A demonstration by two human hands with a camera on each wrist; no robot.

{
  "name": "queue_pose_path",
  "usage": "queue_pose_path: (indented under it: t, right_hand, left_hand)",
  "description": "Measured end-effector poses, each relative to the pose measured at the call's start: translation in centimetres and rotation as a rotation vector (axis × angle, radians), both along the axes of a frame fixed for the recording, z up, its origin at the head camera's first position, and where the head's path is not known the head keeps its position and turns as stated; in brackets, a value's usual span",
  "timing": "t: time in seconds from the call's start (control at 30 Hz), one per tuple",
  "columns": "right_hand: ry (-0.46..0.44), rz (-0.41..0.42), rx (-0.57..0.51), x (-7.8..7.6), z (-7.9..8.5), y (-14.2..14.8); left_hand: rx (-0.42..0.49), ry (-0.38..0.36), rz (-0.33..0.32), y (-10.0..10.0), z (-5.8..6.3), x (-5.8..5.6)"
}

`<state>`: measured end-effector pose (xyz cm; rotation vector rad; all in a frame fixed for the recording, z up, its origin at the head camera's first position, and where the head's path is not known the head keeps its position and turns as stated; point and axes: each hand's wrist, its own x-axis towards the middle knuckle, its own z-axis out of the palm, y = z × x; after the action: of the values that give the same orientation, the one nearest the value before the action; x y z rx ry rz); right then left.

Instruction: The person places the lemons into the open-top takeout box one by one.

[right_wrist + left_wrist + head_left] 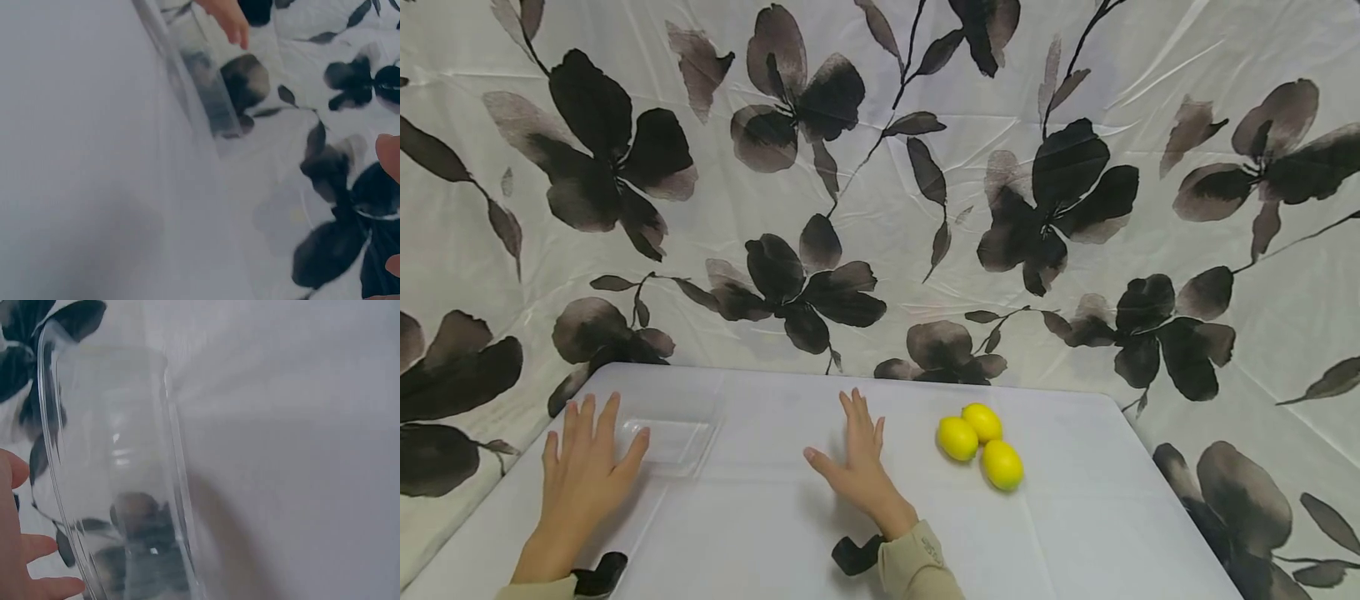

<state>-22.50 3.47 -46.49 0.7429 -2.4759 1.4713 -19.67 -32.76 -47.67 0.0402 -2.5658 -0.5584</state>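
In the head view, a clear plastic container (673,442) stands on the white table at the far left. My left hand (583,479) is just left of it with fingers spread; whether they touch it I cannot tell. The left wrist view shows the container's clear wall (178,469) close up, fingertips (40,545) at its left side. My right hand (859,471) hovers over the table's middle, fingers straight, thumb out, holding nothing. To its right sit three yellow lemons, a left one (958,438), a back one (982,422) and a front one (1002,465), grouped closely.
A white cloth covers the table (760,533), whose back edge meets a pale curtain (910,242) with dark floral print. Black wrist straps (856,555) show by both sleeves (921,560). The right wrist view catches the container (215,103) at the table's edge.
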Motion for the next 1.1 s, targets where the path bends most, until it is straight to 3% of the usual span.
queue_pose_path:
  t: [0.1, 0.23, 0.33, 0.47, 0.57, 0.67, 0.77, 0.87, 0.97, 1.1]
  right_hand:
    - [-0.035, 0.037, -0.071, 0.1, -0.3, -2.1]
    - [-0.215, 0.070, -0.182, 0.1, -0.7, -4.5]
    - [-0.361, 0.107, -0.251, 0.1, -1.0, -6.3]
    - [-0.519, 0.206, -0.410, 0.1, -1.5, -8.7]
    - [-0.641, 0.293, -0.596, 0.4, -1.8, -10.6]
    - [-0.766, 0.363, -0.775, 1.1, -2.2, -12.3]
    - [-0.875, 0.437, -0.876, 1.6, -2.7, -13.5]
    - [-0.941, 0.519, -0.889, 1.9, -3.2, -14.1]
    - [-0.947, 0.562, -0.855, 2.1, -3.6, -14.4]
    - [-0.929, 0.596, -0.829, 2.3, -3.8, -14.2]
  left_hand:
    - [0.067, 0.008, 0.021, -1.4, -0.2, 0.1]
    - [0.251, -0.007, 0.013, -2.9, -0.7, 0.1]
    - [0.440, -0.065, 0.015, -3.8, -1.0, 0.1]
    - [0.779, -0.139, 0.054, -4.3, -1.4, 0.0]
    - [1.071, -0.112, -0.008, -4.4, -1.8, 0.1]
    - [1.230, -0.080, -0.121, -4.4, -2.3, 0.3]
    - [1.282, -0.057, -0.210, -4.5, -2.7, 0.5]
    - [1.299, -0.050, -0.276, -4.8, -3.1, 0.8]
    - [1.297, -0.040, -0.330, -5.0, -3.6, 1.1]
    - [1.274, -0.045, -0.339, -4.9, -3.9, 1.0]
